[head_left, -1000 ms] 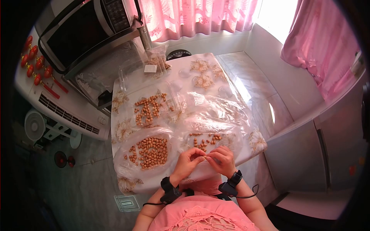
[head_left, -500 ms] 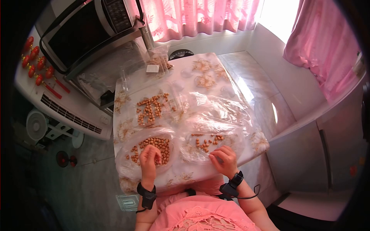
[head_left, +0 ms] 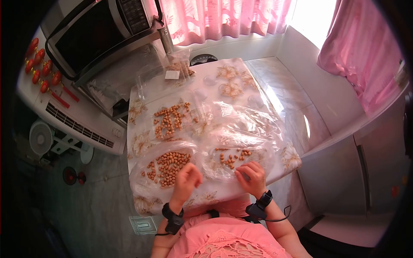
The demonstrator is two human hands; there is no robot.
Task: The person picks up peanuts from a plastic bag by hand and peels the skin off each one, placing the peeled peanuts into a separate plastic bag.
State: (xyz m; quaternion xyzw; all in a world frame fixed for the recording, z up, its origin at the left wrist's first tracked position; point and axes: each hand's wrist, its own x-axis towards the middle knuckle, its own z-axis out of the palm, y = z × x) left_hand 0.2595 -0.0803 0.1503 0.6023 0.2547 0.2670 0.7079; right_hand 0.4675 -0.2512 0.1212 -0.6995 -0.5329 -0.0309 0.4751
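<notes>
My left hand (head_left: 188, 179) is closed, its fingers curled, just right of a clear plastic bag (head_left: 140, 182) on the near left of the table. A pile of small brown nuts (head_left: 172, 165) lies in that bag. My right hand (head_left: 253, 177) is also closed, thumb and fingers together, at the near edge of a second clear plastic bag (head_left: 206, 170). A smaller group of nuts (head_left: 228, 160) sits in it, just left of and beyond the fingers. Whatever either hand holds is too small or hidden to make out.
More nuts (head_left: 168, 122) lie on plastic farther back on the table (head_left: 204, 200). A bag with a white label (head_left: 172, 75) rests at the far left corner. A microwave (head_left: 88, 36) stands on a rack to the left; grey cabinets (head_left: 331, 180) are at the right.
My left hand has moved right, from over the left pile of nuts to the space between the two bags. My right hand has hardly moved.
</notes>
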